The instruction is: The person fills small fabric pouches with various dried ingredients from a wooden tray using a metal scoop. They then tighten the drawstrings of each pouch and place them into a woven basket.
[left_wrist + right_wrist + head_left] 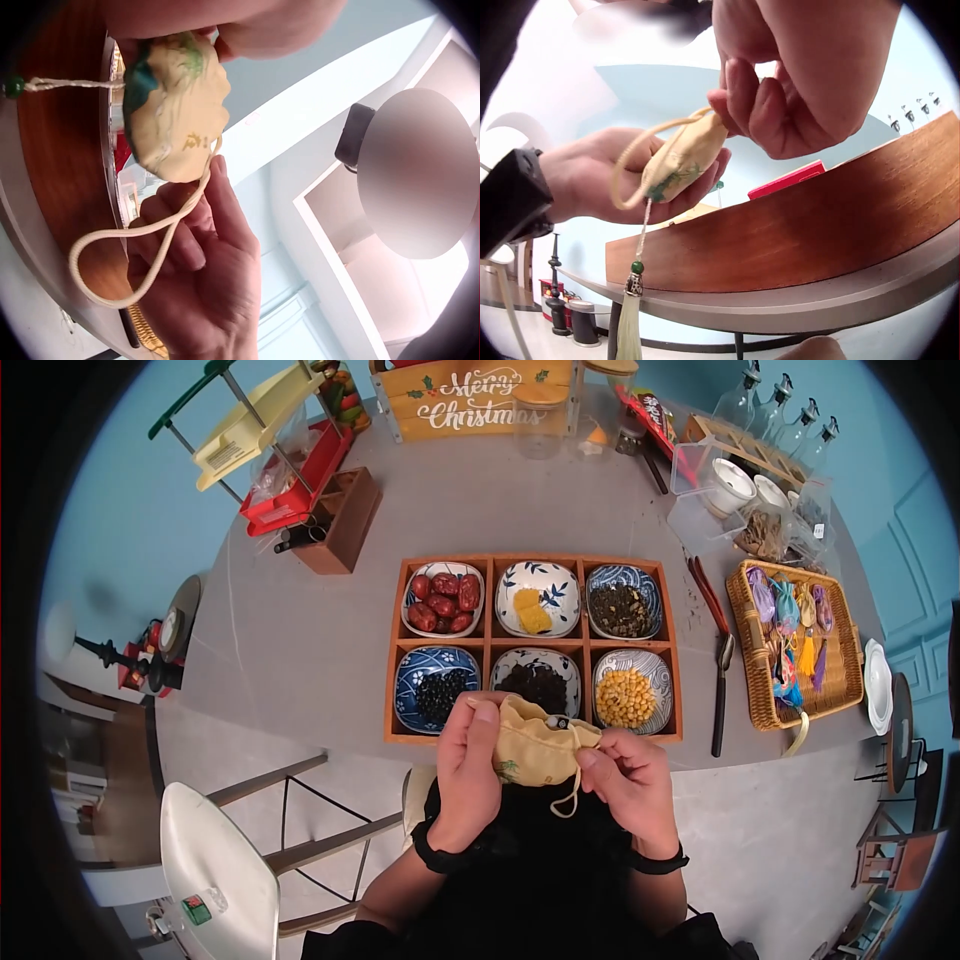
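A small cream drawstring pouch [537,748] with green printing is held over the front edge of the wooden divided box [487,600]. My left hand [470,765] grips the pouch's left side, thumb on the near side and fingers behind. At the opposite side, my right hand [632,785] pinches the pouch's edge by the cord between thumb and fingers. A cream cord loop [112,304] hangs beside the right hand in the left wrist view. In the right wrist view, a pale tassel [630,322] with a green bead [637,267] dangles from the pouch bottom.
The box's bowls hold red dates [440,600], yellow pieces [533,612], dried leaves [622,608], black beans [442,692], dark bits [530,682] and yellow kernels [625,698]. Right of it lie a dark-handled spoon [720,695] and a wicker basket [755,660] of coloured pouches.
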Action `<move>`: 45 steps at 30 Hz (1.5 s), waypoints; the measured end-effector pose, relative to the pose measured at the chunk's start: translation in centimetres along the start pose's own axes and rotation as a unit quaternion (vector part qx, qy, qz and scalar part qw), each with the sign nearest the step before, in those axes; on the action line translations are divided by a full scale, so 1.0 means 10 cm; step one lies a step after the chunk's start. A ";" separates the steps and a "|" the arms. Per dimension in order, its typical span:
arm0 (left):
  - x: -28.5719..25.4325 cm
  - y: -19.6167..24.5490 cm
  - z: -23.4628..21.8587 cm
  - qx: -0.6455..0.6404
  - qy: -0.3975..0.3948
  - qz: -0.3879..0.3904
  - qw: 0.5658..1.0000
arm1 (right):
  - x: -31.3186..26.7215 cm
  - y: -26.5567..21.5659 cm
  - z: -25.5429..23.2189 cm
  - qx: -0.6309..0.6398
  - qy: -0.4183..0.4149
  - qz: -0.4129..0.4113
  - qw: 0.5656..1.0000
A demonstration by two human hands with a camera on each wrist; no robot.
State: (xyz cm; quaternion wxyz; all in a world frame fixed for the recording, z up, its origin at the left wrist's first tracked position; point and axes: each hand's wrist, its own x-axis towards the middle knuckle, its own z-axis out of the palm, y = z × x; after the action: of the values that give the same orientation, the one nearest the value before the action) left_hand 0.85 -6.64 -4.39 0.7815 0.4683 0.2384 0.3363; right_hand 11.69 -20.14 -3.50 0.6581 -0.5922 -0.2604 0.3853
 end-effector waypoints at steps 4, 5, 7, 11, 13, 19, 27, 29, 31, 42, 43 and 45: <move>0.04 0.01 0.05 -0.033 0.005 -0.001 0.999 | -0.03 -0.02 -0.01 -0.038 0.036 -0.005 0.999; 0.05 0.01 0.05 -0.033 0.006 -0.003 0.999 | -0.04 0.01 -0.04 -0.113 0.056 -0.043 0.991; 0.05 0.02 0.01 0.000 0.005 0.015 1.000 | -0.10 0.02 -0.13 -0.177 0.081 -0.066 0.979; 0.03 0.11 -0.12 -0.049 0.039 0.073 0.995 | -0.31 -0.02 -0.41 -0.152 0.090 -0.016 0.984; 0.02 0.12 -0.13 -0.105 0.005 0.062 0.992 | -0.35 -0.08 -0.41 -0.164 0.076 -0.011 0.983; 0.13 0.44 -0.01 0.084 -0.237 -0.032 0.967 | -0.07 -0.36 -0.37 -0.214 0.061 -0.125 0.967; 0.14 0.44 0.20 0.319 -0.360 -0.051 0.875 | 0.28 -0.43 -0.09 -0.181 0.027 -0.066 0.981; 0.14 0.43 0.20 0.286 -0.327 -0.046 0.900 | 0.29 -0.34 -0.12 -0.147 0.046 -0.074 0.985; 0.15 0.47 0.19 0.157 -0.254 -0.181 0.937 | 0.10 -0.27 -0.12 -0.192 0.073 -0.196 0.959; 0.11 0.33 0.25 -0.030 -0.186 -0.169 0.967 | 0.00 -0.06 -0.03 -0.364 0.044 -0.254 0.895; 0.10 0.34 0.25 -0.030 -0.167 -0.139 0.976 | -0.03 -0.05 0.00 -0.365 0.039 -0.254 0.895; 0.10 0.33 0.21 -0.010 -0.142 -0.091 0.986 | -0.07 -0.02 0.07 -0.449 0.082 -0.247 0.855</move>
State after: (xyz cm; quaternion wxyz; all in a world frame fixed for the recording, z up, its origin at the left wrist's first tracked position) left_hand 1.93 -6.00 -0.58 0.8395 0.4795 0.1634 0.1963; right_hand 10.70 -20.32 -3.14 0.4134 -0.7690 -0.4876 0.0015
